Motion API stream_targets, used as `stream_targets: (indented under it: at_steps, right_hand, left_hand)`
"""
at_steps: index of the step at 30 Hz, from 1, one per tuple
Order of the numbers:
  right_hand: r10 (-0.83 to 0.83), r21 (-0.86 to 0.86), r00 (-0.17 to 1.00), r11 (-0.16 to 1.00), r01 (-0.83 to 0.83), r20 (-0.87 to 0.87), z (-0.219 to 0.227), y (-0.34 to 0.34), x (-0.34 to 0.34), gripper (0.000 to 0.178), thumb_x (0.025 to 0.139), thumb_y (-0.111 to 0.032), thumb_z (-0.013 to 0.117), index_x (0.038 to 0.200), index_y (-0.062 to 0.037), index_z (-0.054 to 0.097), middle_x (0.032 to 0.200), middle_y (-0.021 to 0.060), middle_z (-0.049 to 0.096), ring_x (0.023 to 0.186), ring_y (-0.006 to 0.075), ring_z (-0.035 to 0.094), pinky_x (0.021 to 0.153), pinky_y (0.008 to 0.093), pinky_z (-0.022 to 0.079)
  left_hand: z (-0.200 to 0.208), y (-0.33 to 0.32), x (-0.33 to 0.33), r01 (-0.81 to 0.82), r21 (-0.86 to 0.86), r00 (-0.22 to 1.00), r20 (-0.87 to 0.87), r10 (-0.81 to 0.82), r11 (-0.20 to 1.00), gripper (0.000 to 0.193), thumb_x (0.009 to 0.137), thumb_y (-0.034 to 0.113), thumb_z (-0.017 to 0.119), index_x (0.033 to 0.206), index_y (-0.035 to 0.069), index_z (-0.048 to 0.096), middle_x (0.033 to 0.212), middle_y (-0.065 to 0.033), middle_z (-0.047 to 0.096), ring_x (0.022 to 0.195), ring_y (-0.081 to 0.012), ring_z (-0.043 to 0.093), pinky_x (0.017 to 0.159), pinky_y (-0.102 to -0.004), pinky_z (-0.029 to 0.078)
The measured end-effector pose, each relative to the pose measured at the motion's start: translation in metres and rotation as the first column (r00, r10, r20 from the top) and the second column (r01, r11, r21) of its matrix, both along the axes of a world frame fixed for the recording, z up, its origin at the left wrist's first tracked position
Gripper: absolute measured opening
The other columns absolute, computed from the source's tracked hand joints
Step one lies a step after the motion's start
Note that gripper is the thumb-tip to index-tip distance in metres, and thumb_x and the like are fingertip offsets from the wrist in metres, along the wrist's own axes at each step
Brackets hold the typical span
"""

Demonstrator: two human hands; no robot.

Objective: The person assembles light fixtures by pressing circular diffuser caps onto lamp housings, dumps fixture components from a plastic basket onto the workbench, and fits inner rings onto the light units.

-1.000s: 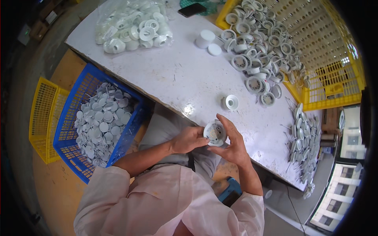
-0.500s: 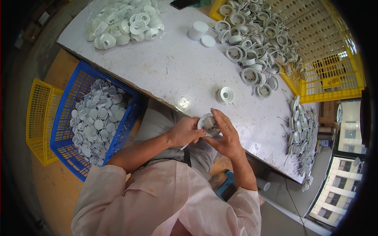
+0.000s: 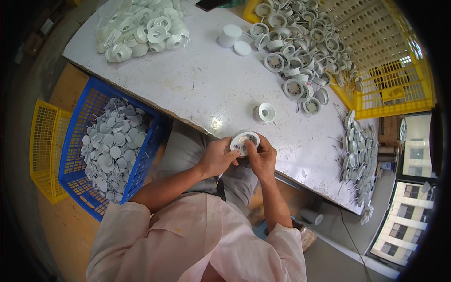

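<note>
Both hands hold a round white LED lamp housing [image 3: 240, 140] just off the table's near edge, its open face tilted up toward me. Small components on a board show inside it. My left hand [image 3: 217, 156] is closed round its left side, thumb at the lower rim. From the right, my right hand [image 3: 263, 159] grips it, with the thumb reaching inside onto the board. A white wire hangs below my left hand. Past the hands, a white cup-shaped lamp ring [image 3: 266, 113] stands on the white table [image 3: 202, 98].
A clear bag of white rings [image 3: 141, 33] lies back left. Wired housings [image 3: 305, 61] heap before a yellow crate [image 3: 394, 94]; flat white discs [image 3: 354, 155] line the right edge. A blue basket of discs [image 3: 112, 150] stands at left. A white tub [image 3: 230, 35] sits at the back.
My right hand has gone from steadying the housing's side with raised fingers to wrapping it, thumb now inside. The housing has turned more face-up. The view has shifted slightly.
</note>
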State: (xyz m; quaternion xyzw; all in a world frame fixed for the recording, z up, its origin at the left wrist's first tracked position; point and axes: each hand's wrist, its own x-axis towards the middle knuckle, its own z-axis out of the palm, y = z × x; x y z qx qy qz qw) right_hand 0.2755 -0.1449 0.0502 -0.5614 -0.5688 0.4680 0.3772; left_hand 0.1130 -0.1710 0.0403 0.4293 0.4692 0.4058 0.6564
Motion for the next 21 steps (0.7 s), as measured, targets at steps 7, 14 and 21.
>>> stream_targets:
  at_steps: [7, 14, 21]
  right_hand:
    - [0.042, 0.045, 0.999, 0.998, -0.042, 0.006, -0.008, 0.001, 0.001, 0.028, 0.087, -0.007, 0.061, 0.113, 0.0034, 0.062, 0.097, 0.0103, 0.068, 0.087, 0.0124, 0.062, 0.077, 0.0271, 0.050]
    - [-0.111, 0.235, 0.971, 0.970, 0.060, 0.212, 0.007, 0.028, 0.019, 0.035, 0.083, -0.010, 0.067, 0.115, -0.0004, 0.061, 0.102, 0.0135, 0.067, 0.081, 0.0143, 0.062, 0.069, 0.0282, 0.051]
    - [-0.234, 0.531, 0.805, 0.840, -0.114, 0.544, -0.018, 0.079, 0.040, 0.060, 0.072, -0.020, 0.079, 0.123, 0.0010, 0.054, 0.127, 0.0204, 0.051, 0.117, 0.0375, 0.046, 0.097, 0.0436, 0.041]
  left_hand:
    - [-0.001, 0.001, -0.001, -0.023, -0.015, 0.996, 0.091, 0.024, 1.000, 0.026, 0.091, 0.009, 0.058, 0.113, -0.004, 0.056, 0.090, -0.0072, 0.064, 0.069, -0.0098, 0.062, 0.062, -0.0235, 0.051]
    - [-0.015, 0.003, -0.009, -0.043, -0.036, 0.973, 0.223, 0.050, 0.998, 0.028, 0.094, 0.010, 0.055, 0.117, -0.005, 0.053, 0.100, -0.0108, 0.065, 0.083, -0.0139, 0.066, 0.060, -0.0222, 0.050]
    - [-0.019, 0.003, -0.011, 0.017, -0.048, 0.968, 0.250, -0.005, 0.999, 0.030, 0.095, 0.010, 0.052, 0.120, -0.007, 0.050, 0.103, -0.0127, 0.064, 0.087, -0.0162, 0.067, 0.057, -0.0209, 0.049]
